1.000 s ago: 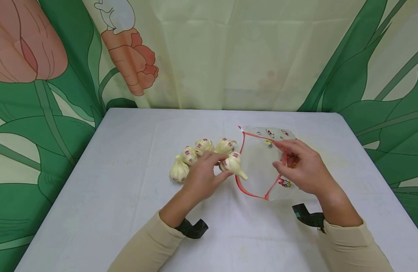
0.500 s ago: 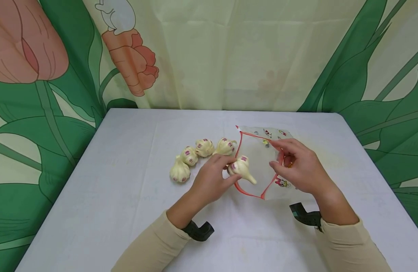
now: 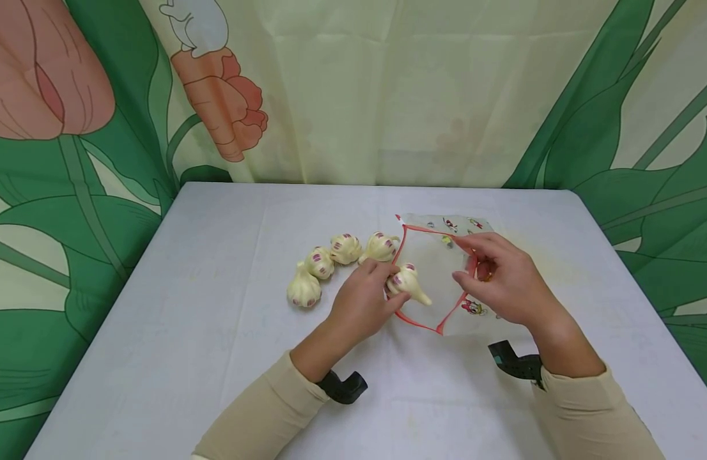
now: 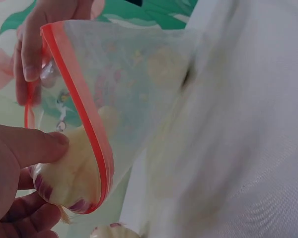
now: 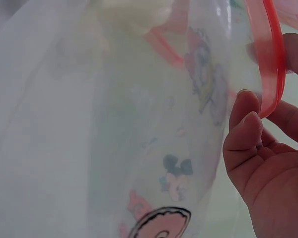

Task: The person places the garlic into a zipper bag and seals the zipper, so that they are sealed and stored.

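My left hand (image 3: pixel 362 300) grips a garlic bulb (image 3: pixel 404 281), pale with purple marks, between thumb and fingers. The bulb's stem end points into the mouth of a clear plastic zip bag (image 4: pixel 84 109) with a red rim and cartoon prints. In the left wrist view, the bulb's root end sticks out past that rim. On the far side of the opening, my right hand (image 3: pixel 511 278) pinches the bag's red edge (image 5: pixel 270 59) and the mouth stands wide. A blurred pale round shape (image 4: pixel 167 67) shows through the film in the left wrist view.
Several more garlic bulbs (image 3: pixel 320 263) lie in a curved row on the white-covered table (image 3: pixel 215 358), left of the bag. A patterned curtain (image 3: pixel 445 96) with plants and a carrot hangs behind the table's far edge.
My left hand has moved right with the garlic bulb, from outside the rim into the bag's mouth. My right hand and the bag have shifted slightly left.
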`<state>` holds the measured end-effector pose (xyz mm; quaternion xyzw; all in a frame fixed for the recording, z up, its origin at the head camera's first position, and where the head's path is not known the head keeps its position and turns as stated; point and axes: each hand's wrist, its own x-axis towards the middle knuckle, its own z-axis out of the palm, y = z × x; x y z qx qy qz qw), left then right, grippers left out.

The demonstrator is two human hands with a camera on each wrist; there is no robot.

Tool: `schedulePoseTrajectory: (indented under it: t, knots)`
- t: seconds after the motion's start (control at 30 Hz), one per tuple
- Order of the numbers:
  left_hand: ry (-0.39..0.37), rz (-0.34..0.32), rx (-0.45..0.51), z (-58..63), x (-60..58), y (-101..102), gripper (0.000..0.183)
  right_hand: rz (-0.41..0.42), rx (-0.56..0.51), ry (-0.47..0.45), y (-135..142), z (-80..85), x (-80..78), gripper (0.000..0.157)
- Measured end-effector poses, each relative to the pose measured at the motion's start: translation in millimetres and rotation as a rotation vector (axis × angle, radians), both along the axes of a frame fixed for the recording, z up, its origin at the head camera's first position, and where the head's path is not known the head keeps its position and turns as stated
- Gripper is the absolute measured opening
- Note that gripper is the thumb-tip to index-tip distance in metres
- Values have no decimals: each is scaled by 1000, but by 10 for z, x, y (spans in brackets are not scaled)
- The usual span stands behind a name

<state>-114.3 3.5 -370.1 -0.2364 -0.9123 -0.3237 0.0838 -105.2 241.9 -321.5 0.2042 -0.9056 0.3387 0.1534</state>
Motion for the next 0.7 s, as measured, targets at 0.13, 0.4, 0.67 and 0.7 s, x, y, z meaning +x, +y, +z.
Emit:
schedulePoseTrajectory:
  t: [0.13, 0.4, 0.67, 0.7]
  knots:
    - [-16, -5, -24, 11, 1, 26, 37, 5, -11, 5, -9, 13, -4, 49]
    - [0, 5, -50, 31, 17, 45, 35, 3, -24, 2, -6, 14, 7, 50]
    - [-2, -33, -95, 42, 46, 60, 37, -9, -28, -8, 0, 22, 10, 50]
    - [0, -36, -98, 42, 50, 62, 37, -10, -26, -9, 1, 23, 11, 50]
